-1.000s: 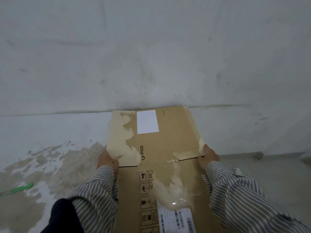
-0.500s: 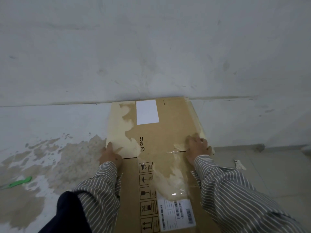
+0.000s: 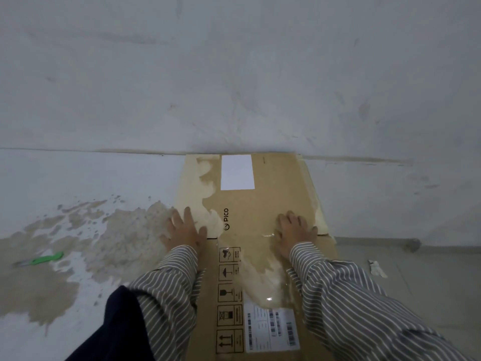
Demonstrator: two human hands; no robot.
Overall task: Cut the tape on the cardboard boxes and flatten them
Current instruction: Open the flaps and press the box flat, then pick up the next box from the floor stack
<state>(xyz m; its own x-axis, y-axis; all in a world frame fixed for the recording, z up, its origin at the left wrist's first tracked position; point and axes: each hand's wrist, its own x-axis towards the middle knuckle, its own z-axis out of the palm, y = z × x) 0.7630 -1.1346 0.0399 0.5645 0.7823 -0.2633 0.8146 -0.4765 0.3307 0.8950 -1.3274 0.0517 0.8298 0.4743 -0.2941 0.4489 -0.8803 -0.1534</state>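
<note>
A flattened brown cardboard box (image 3: 260,204) lies on the floor, its far edge against the wall. It bears a white label, the word PICO, handling symbols, a shipping label and torn pale patches with clear tape. My left hand (image 3: 183,230) presses flat with spread fingers on the box's left edge, partly over the floor. My right hand (image 3: 295,229) presses flat on the right side, at the crease between flap and panel. A green box cutter (image 3: 43,259) lies on the floor far to the left, away from both hands.
A grey wall (image 3: 234,74) rises right behind the box. The floor to the left is stained brown. A small scrap of tape or paper (image 3: 376,268) lies on the tiled floor at the right. A dark knee shows at the bottom.
Both hands left the flap's side edges and moved onto its face, fingers now spread flat. The flap has gone down toward the floor.
</note>
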